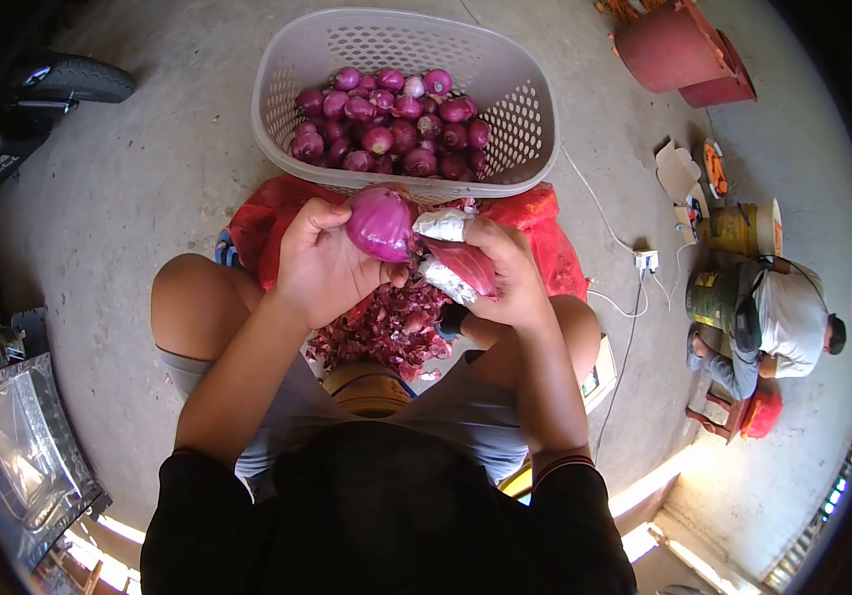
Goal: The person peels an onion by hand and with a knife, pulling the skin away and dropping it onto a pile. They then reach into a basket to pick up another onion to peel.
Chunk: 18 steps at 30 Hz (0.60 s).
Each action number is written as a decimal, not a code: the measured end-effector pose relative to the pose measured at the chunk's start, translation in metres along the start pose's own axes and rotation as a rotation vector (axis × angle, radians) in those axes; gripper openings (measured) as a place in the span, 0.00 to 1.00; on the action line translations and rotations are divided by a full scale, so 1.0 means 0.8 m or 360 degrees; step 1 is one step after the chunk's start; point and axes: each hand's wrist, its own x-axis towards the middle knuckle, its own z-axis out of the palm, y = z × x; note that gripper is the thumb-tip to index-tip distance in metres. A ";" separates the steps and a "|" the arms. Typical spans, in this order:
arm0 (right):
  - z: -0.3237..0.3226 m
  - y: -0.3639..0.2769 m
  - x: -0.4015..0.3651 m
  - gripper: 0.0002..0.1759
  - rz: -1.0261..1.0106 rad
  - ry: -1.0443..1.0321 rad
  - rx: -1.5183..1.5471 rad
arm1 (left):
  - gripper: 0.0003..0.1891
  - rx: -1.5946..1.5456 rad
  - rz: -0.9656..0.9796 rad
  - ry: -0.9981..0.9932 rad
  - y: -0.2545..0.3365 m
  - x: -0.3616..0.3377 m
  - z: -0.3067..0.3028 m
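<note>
At left hand's (pixel 325 266) fingertips (pixel 391 274) — purple onion (pixel 380 224)

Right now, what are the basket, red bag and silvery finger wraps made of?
The basket looks like smooth, stiff grey plastic, with neat holes moulded through its walls. The red bag seems thin and soft, as it creases and flops: maybe plastic mesh, maybe cloth. The wraps on the right hand look shiny and crinkled, like foil or tape.
</note>
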 end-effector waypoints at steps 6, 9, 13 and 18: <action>-0.004 -0.009 0.008 0.26 0.0022 -0.0021 -0.0104 | 0.26 0.0031 0.0005 -0.0005 -0.001 0.000 -0.004; -0.003 -0.009 0.008 0.26 0.0018 0.0000 -0.0118 | 0.26 0.0018 0.0008 -0.0031 0.000 0.000 -0.004; 0.004 0.002 0.004 0.25 -0.0061 0.0123 -0.0019 | 0.27 -0.0030 -0.0013 -0.0108 -0.001 0.002 -0.006; -0.001 0.010 0.001 0.23 0.0039 0.0376 0.0184 | 0.30 0.0077 -0.0075 -0.0139 -0.002 0.001 -0.002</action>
